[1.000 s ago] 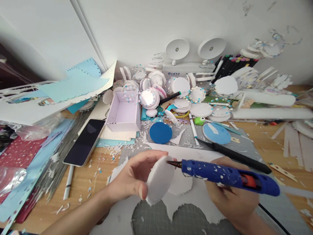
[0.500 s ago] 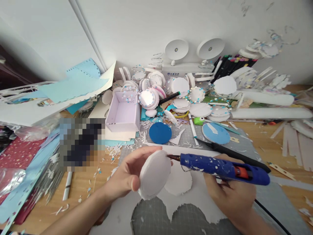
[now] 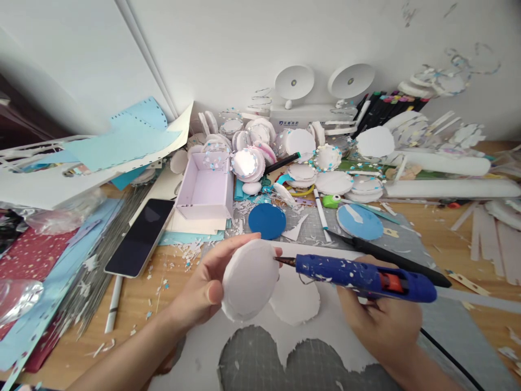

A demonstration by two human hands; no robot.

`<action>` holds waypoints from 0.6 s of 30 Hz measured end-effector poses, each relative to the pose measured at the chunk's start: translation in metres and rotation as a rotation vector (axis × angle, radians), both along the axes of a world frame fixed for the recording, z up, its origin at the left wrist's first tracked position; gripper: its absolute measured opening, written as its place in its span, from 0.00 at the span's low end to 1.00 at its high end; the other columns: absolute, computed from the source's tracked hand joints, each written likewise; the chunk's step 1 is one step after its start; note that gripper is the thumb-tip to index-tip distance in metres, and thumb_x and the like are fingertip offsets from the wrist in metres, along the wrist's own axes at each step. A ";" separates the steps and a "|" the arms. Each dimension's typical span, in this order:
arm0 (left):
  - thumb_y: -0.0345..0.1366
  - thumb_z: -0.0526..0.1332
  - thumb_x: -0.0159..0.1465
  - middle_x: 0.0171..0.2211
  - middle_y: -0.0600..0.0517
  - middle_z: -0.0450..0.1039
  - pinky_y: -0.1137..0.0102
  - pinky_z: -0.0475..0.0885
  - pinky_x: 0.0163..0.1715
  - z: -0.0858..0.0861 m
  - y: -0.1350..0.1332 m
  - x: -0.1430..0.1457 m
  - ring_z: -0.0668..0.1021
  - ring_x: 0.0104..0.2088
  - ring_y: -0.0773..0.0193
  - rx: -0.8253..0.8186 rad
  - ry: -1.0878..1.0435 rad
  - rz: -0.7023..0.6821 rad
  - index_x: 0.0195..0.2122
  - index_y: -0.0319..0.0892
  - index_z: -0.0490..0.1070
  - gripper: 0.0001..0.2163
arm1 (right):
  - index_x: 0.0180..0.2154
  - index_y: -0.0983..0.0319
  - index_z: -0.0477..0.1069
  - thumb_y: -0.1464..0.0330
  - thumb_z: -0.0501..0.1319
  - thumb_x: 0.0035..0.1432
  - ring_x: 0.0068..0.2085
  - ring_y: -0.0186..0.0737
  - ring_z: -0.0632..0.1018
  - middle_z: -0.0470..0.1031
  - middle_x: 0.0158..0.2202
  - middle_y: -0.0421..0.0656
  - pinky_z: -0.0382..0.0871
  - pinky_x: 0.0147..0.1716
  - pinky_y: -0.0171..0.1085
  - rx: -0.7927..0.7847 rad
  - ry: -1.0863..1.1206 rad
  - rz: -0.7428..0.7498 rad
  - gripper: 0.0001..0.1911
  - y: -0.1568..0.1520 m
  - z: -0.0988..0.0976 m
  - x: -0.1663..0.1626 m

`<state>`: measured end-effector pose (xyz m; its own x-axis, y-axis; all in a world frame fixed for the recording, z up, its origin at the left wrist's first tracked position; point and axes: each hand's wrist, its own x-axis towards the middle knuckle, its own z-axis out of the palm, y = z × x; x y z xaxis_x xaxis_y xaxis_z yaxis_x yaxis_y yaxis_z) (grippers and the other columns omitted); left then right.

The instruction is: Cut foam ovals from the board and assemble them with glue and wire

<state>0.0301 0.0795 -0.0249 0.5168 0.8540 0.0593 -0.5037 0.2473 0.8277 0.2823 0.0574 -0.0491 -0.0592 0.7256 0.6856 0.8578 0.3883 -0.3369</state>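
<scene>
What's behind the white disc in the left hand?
The left hand wraps behind the disc, a fingertip showing past its edge. Beyond it, a second disc partly shows on the white sheet. The held disc's back and whatever it covers can't be seen.

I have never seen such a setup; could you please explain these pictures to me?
There is no machine here. The pictures come from one camera on a person's head, looking forward and down at their bare hands. The left hand holds up a white disc by its edge; the right hand grips a blue glue gun, its nozzle at the disc's rim. Beneath them, a cut white sheet lies on a grey mat. Further off are a dark blue disc, a lilac box and a phone.
</scene>
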 end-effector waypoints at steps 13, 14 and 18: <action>0.59 0.64 0.52 0.55 0.42 0.70 0.50 0.65 0.52 0.006 0.001 -0.001 0.73 0.54 0.43 -0.064 0.013 0.065 0.56 0.55 0.65 0.32 | 0.29 0.59 0.64 0.67 0.57 0.58 0.25 0.38 0.75 0.71 0.24 0.41 0.66 0.21 0.33 -0.101 0.062 0.027 0.05 -0.001 0.005 -0.005; 0.59 0.64 0.52 0.55 0.42 0.71 0.52 0.66 0.52 0.005 0.001 -0.001 0.73 0.54 0.44 -0.064 0.001 0.069 0.56 0.55 0.65 0.32 | 0.29 0.59 0.64 0.68 0.57 0.58 0.25 0.38 0.75 0.71 0.25 0.41 0.67 0.22 0.33 -0.093 0.060 0.039 0.06 -0.001 0.005 -0.005; 0.59 0.63 0.52 0.55 0.43 0.71 0.54 0.68 0.51 0.003 0.002 -0.001 0.73 0.54 0.45 -0.087 -0.016 0.091 0.57 0.54 0.64 0.33 | 0.32 0.60 0.64 0.70 0.57 0.57 0.24 0.36 0.74 0.71 0.25 0.40 0.67 0.23 0.33 -0.051 0.047 0.099 0.02 0.002 0.008 -0.004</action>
